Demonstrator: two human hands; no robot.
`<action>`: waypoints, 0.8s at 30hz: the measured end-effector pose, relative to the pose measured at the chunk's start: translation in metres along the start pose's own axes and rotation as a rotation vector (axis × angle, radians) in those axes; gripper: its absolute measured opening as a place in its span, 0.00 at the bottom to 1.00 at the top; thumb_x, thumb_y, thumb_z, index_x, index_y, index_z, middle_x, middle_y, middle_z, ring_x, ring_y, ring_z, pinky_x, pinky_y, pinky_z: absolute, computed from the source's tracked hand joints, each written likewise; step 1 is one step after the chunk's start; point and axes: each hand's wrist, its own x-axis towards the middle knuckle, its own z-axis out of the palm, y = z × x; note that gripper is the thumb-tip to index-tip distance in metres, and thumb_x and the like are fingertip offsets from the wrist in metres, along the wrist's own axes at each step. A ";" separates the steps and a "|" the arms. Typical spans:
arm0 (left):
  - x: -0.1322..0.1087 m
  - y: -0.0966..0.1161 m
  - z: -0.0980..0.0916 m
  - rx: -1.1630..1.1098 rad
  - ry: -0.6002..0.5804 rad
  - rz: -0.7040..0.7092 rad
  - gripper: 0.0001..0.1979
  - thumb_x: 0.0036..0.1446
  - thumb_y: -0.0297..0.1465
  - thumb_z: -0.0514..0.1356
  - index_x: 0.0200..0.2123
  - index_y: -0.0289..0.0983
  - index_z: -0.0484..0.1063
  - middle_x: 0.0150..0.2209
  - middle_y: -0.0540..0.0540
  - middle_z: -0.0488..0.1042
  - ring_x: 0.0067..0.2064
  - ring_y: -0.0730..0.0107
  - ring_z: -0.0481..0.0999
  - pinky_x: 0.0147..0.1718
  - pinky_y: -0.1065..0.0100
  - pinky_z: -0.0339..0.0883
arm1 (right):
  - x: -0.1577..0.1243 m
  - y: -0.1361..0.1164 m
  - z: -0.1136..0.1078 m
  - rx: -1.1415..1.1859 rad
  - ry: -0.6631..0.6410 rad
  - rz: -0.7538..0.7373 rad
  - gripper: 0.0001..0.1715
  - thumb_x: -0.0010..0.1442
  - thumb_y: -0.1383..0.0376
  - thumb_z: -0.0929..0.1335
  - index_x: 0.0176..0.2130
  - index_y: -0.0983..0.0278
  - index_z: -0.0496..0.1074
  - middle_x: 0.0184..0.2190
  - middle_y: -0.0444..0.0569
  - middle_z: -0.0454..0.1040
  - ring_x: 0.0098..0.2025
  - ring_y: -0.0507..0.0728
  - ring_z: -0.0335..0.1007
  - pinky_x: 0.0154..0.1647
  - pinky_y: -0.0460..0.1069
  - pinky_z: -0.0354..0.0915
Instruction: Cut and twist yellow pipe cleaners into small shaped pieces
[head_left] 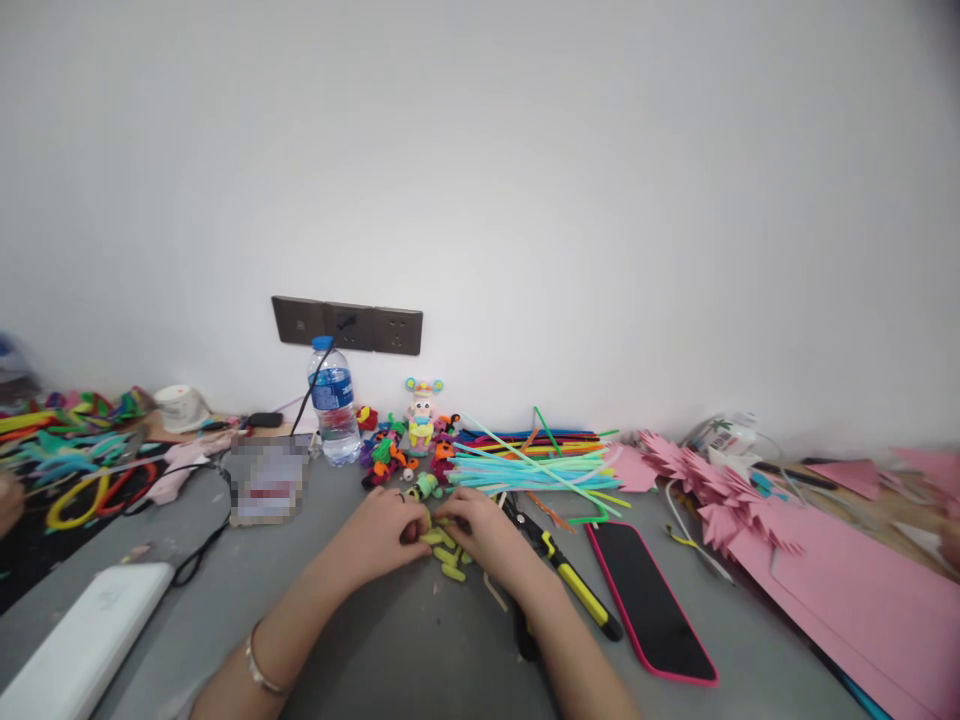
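Note:
My left hand [386, 530] and my right hand [484, 535] meet at the middle of the grey table, fingers curled and pinched close together. Whatever each pinches is too small and hidden to make out. Just below the fingertips lie several short yellow-green fuzzy-looking pieces [453, 572]. A small green figure [425, 487] sits right behind the hands. Pliers with yellow and black handles [585, 598] rest beside my right hand, partly hidden by the forearm.
Behind the hands stand a water bottle [334, 410], a toy figure [421, 420] and pipe cleaners [532, 468]. A phone [652, 605] and pink paper [847, 580] lie to the right. On the left are a white box-like object [94, 640], a black cable [202, 550] and another person's hand [9, 503].

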 end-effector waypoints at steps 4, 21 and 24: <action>-0.001 0.006 0.003 0.042 -0.002 -0.010 0.04 0.53 0.31 0.62 0.34 0.40 0.74 0.30 0.50 0.77 0.38 0.62 0.72 0.39 0.65 0.56 | 0.000 -0.003 0.000 0.014 0.047 0.004 0.12 0.55 0.77 0.66 0.33 0.62 0.76 0.31 0.47 0.71 0.37 0.57 0.68 0.38 0.48 0.61; 0.001 0.006 0.008 -0.001 0.127 -0.031 0.07 0.58 0.26 0.52 0.34 0.38 0.69 0.33 0.46 0.75 0.35 0.62 0.73 0.36 0.65 0.59 | 0.003 -0.007 -0.001 0.159 0.138 -0.047 0.08 0.52 0.76 0.68 0.29 0.63 0.70 0.28 0.44 0.71 0.33 0.56 0.67 0.36 0.48 0.60; 0.004 0.002 0.007 -0.184 0.197 -0.073 0.06 0.59 0.28 0.52 0.34 0.38 0.69 0.29 0.49 0.74 0.29 0.67 0.72 0.30 0.69 0.58 | 0.004 -0.006 -0.005 0.326 0.200 -0.011 0.08 0.53 0.74 0.66 0.33 0.63 0.70 0.28 0.44 0.71 0.30 0.54 0.67 0.33 0.47 0.62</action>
